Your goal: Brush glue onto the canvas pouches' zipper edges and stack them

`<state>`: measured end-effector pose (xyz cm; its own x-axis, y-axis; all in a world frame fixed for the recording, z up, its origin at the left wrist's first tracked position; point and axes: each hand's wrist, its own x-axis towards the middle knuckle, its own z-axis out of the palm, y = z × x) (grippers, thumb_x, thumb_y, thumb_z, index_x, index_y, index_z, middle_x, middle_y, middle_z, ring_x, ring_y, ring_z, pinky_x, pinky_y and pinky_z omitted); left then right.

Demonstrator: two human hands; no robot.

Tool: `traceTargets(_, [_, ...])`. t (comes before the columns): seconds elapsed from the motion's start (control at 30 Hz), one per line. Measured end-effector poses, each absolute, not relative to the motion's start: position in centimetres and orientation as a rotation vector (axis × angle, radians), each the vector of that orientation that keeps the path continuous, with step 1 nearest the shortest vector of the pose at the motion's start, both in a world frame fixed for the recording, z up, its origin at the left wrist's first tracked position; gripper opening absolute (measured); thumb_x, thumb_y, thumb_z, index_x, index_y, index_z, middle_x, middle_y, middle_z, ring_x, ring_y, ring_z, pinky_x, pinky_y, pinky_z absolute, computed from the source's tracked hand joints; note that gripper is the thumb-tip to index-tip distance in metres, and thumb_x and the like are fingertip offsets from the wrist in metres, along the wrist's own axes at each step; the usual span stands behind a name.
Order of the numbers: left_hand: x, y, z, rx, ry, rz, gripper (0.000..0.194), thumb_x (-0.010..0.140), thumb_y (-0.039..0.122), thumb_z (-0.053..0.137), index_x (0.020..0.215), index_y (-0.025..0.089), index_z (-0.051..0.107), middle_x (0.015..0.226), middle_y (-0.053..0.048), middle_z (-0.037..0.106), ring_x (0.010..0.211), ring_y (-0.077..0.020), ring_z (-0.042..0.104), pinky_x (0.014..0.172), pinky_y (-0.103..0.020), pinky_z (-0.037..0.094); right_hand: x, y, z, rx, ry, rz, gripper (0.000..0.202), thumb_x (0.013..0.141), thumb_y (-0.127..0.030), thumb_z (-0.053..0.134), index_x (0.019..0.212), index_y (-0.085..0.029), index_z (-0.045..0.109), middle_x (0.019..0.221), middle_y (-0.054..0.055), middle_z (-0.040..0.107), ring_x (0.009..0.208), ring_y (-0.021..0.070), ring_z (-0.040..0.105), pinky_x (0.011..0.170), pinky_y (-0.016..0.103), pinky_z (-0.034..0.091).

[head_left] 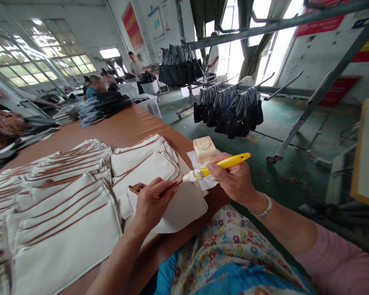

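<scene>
My right hand grips a yellow-handled brush whose bristle end is caked with white paste. The brush tip touches the end of a thin brown strip, which my left hand pinches between thumb and fingers. Under both lies a white bag panel at the table's near edge. More brown strips show in a small bunch beside my left hand. Just beyond my right hand stands an open cream-coloured plastic container on a white sheet.
Overlapping rows of white panels with brown trim cover the left of the brown table. Stacked dark pieces lie at its far end. Black bags hang on a metal rack across the green floor. Several people work farther back.
</scene>
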<state>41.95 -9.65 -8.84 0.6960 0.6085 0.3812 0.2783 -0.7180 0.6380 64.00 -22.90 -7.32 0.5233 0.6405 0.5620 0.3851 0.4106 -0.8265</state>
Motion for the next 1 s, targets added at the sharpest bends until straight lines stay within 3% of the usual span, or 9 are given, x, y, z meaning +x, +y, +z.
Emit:
traceTargets(0.17, [41.0, -10.7, -8.8, 2.78, 0.495, 1.01, 0.018, 0.091, 0.02, 0.066, 0.107, 0.021, 0.074, 0.082, -0.001, 0.065, 0.068, -0.0089, 0.06, 0.061, -0.02, 0.043, 65.4, -23.2, -7.4, -1.251, -0.967, 0.137, 0.016, 0.093, -0.033, 0.066, 0.085, -0.018, 0.067, 0.06, -0.003, 0.057, 0.049, 0.0102, 0.05, 0.048, 0.023, 0.041])
traceTargets(0.4, [40.3, -12.0, -8.5, 3.103, 0.233, 1.15, 0.015, 0.085, 0.013, 0.071, 0.099, 0.02, 0.067, 0.076, 0.0, 0.065, 0.063, -0.011, 0.055, 0.059, -0.025, 0.038, 65.8, -23.1, -7.2, -1.14, -0.96, 0.447, 0.023, 0.09, -0.039, 0.069, 0.081, -0.018, 0.065, 0.052, -0.005, 0.052, 0.042, 0.0084, 0.042, 0.04, 0.021, 0.032])
traceTargets(0.57, [40.0, -12.0, -8.7, 3.167, 0.221, 1.134, 0.022, 0.084, 0.014, 0.073, 0.104, 0.021, 0.066, 0.08, 0.0, 0.067, 0.066, -0.012, 0.056, 0.062, -0.027, 0.039, 65.7, -24.2, -6.3, -1.112, -1.104, 0.67, 0.018, 0.089, -0.033, 0.07, 0.08, -0.018, 0.066, 0.05, -0.006, 0.051, 0.044, 0.0082, 0.043, 0.044, 0.021, 0.035])
traceTargets(0.73, [39.7, -12.2, -8.8, 3.227, 0.169, 1.146, 0.022, 0.083, 0.013, 0.074, 0.103, 0.02, 0.066, 0.081, -0.001, 0.068, 0.065, -0.0126, 0.056, 0.061, -0.028, 0.039, 66.2, -24.0, -6.2, -1.054, -0.929, 0.589, 0.019, 0.088, -0.03, 0.07, 0.075, -0.017, 0.064, 0.049, -0.007, 0.048, 0.042, 0.0072, 0.038, 0.041, 0.021, 0.03])
traceTargets(0.83, [39.7, -12.0, -9.0, 3.262, 0.167, 1.114, 0.024, 0.082, 0.013, 0.075, 0.104, 0.021, 0.066, 0.081, -0.001, 0.068, 0.064, -0.0125, 0.056, 0.061, -0.028, 0.039, 65.7, -23.8, -6.8, -1.075, -1.045, 0.683, 0.018, 0.088, -0.03, 0.069, 0.076, -0.017, 0.065, 0.051, -0.006, 0.051, 0.044, 0.0075, 0.042, 0.044, 0.02, 0.032])
traceTargets(1.0, [40.9, -10.0, -7.6, 3.225, 0.181, 1.171, 0.017, 0.085, 0.018, 0.072, 0.101, 0.021, 0.068, 0.079, -0.001, 0.069, 0.065, -0.0123, 0.06, 0.061, -0.027, 0.043, 65.6, -24.9, -6.5, -1.078, -0.969, 0.785, 0.015, 0.082, -0.027, 0.073, 0.074, -0.016, 0.065, 0.047, -0.006, 0.049, 0.042, 0.0069, 0.04, 0.041, 0.02, 0.028])
